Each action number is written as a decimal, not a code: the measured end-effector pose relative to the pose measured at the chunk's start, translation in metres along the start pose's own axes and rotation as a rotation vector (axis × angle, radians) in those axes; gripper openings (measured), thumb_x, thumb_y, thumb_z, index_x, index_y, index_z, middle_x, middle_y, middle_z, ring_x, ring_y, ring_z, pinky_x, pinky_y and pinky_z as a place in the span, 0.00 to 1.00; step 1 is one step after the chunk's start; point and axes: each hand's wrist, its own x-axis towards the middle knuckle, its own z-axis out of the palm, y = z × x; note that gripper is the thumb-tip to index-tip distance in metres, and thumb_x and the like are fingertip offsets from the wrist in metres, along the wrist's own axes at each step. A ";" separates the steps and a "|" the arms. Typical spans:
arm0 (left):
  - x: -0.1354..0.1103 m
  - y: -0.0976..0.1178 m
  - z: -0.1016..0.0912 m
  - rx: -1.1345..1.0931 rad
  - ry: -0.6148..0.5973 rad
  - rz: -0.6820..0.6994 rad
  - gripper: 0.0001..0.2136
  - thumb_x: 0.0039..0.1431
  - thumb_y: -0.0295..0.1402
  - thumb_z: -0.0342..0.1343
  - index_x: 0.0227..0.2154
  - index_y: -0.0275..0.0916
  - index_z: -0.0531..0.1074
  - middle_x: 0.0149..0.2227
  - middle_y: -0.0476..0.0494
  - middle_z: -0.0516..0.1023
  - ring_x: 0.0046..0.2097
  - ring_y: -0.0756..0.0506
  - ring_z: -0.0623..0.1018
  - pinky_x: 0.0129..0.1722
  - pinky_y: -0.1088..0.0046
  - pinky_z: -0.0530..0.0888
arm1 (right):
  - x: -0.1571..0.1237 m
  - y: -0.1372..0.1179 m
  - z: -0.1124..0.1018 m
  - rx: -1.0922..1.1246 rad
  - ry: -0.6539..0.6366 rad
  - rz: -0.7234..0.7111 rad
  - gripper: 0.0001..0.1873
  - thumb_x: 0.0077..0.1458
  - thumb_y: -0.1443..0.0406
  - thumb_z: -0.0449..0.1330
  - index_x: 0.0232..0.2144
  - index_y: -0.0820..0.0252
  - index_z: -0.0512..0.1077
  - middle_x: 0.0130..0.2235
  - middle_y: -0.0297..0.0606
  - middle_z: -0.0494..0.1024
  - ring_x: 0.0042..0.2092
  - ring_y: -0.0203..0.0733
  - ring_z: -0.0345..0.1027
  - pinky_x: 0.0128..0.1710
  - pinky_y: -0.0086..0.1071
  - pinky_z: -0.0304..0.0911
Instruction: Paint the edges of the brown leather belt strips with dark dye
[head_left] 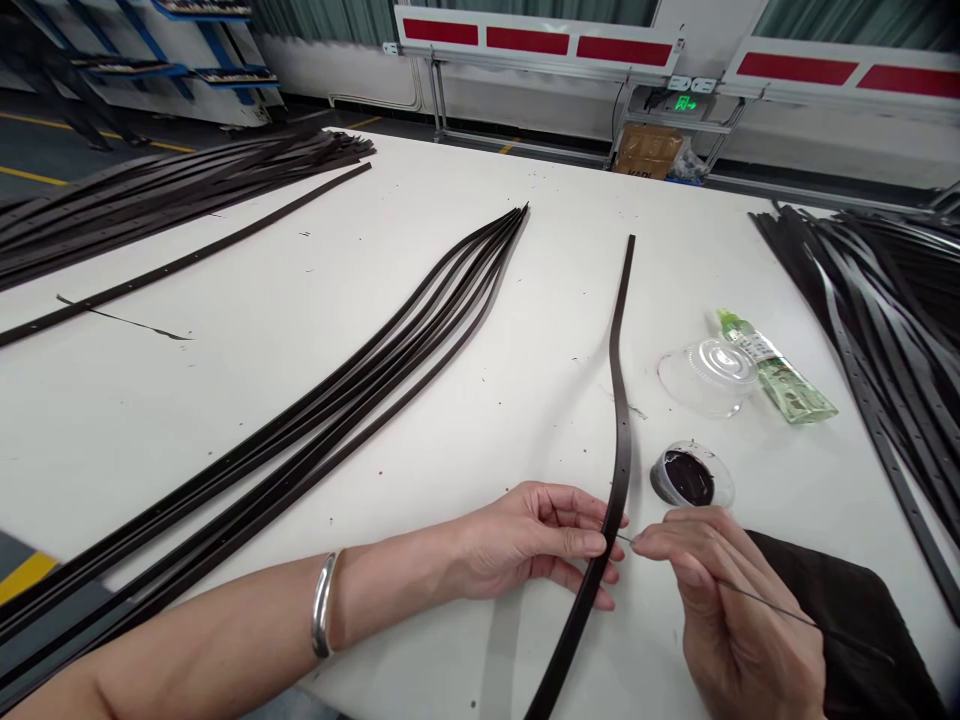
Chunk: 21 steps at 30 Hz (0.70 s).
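A dark strap [622, 440] with small holes runs up from the bottom edge, its far end on the white table. My left hand [551, 540] grips it between thumb and fingers; a silver bangle [322, 605] circles that wrist. In my right hand [739, 600] is a thin rod-like tool [765, 602], pinched by the fingers. Its tip reaches the strap's right edge beside my left fingers; whether it touches cannot be made out. Just beyond my right hand stands a small clear cup of dark liquid [688, 477].
A clear lid [709, 375] and a green tube [784, 370] lie beyond the cup. Several straps [390, 360] fan across the middle left. Strap piles lie at far left [187, 195] and right [885, 330]. Dark cloth [847, 610] rests by my right hand. A person's legs [64, 80] show far left.
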 end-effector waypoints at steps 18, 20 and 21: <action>-0.001 0.001 0.002 0.036 -0.001 0.017 0.15 0.52 0.32 0.67 0.43 0.36 0.77 0.37 0.42 0.77 0.37 0.47 0.78 0.40 0.64 0.79 | 0.000 -0.004 0.001 0.019 -0.005 0.009 0.17 0.56 0.82 0.48 0.42 0.62 0.68 0.32 0.37 0.77 0.36 0.36 0.70 0.38 0.35 0.66; -0.001 0.001 0.003 0.040 -0.001 0.016 0.15 0.52 0.32 0.67 0.43 0.36 0.77 0.38 0.41 0.78 0.37 0.46 0.79 0.40 0.64 0.79 | 0.000 -0.004 0.001 -0.008 0.001 0.033 0.16 0.57 0.82 0.49 0.41 0.62 0.68 0.31 0.37 0.77 0.36 0.37 0.70 0.37 0.35 0.66; -0.001 0.001 0.003 0.042 0.000 0.016 0.15 0.52 0.32 0.67 0.43 0.36 0.77 0.38 0.41 0.78 0.38 0.46 0.79 0.40 0.63 0.79 | -0.001 -0.003 0.001 -0.009 0.002 0.042 0.16 0.57 0.81 0.49 0.41 0.62 0.68 0.31 0.37 0.77 0.35 0.37 0.70 0.36 0.35 0.66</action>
